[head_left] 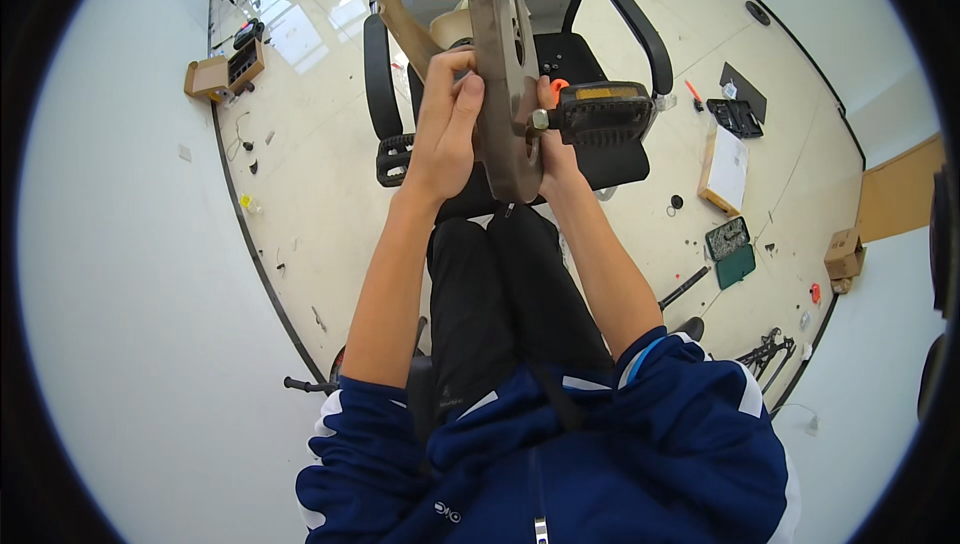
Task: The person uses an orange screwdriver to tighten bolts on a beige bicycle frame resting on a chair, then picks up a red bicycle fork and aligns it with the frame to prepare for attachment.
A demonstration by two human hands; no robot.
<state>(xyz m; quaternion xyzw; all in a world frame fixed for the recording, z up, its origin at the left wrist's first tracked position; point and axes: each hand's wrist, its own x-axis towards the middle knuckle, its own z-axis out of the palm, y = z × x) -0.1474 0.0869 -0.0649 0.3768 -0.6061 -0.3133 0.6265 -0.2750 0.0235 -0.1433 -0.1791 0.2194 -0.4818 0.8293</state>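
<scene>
A grey-brown bike frame (505,129) stands raised in front of me over the seat of a black office chair (615,159). My left hand (445,134) grips it from the left, thumb lying along its side and fingers curled in behind. On the other side my right hand (558,156) holds the frame's lower part, with most of its fingers hidden by the frame. A black pedal with an amber reflector (605,114) sticks out to the right, next to a bolt end (540,119). Another black pedal (395,159) shows beyond my left wrist.
Chair armrests (640,34) flank the frame. On the floor to the right lie an open black toolbox (735,117), a flat carton (722,169), a green case (735,266) and small loose parts. An opened cardboard box (208,79) stands at the far left wall.
</scene>
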